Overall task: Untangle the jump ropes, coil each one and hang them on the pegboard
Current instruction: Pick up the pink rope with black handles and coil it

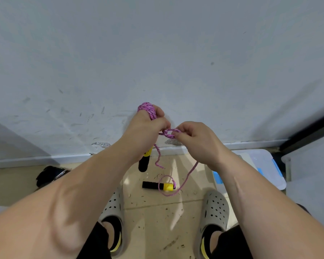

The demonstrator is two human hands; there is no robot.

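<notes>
While the left hand (pixel 146 126) holds pink coils (pixel 148 110), the right hand (pixel 193 136) pinches a loop (pixel 169 133) (thumb and forefinger).

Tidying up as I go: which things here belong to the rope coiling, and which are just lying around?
Job: pink jump rope, gripped by left hand and right hand; hanging handle; floor handle.
Lying about: lidded plastic box; black object on the left.

Beige tiled floor (pixel 153 219) at lower centre, speckled with small debris; black-and-yellow handle (pixel 157 185) lies flat mid-frame, pink rope (pixel 167 194) looped round its yellow end; grey clogs (pixel 216 208) stand below; clear lidded box (pixel 266 165) at right; black object (pixel 49 176) at left.
</notes>
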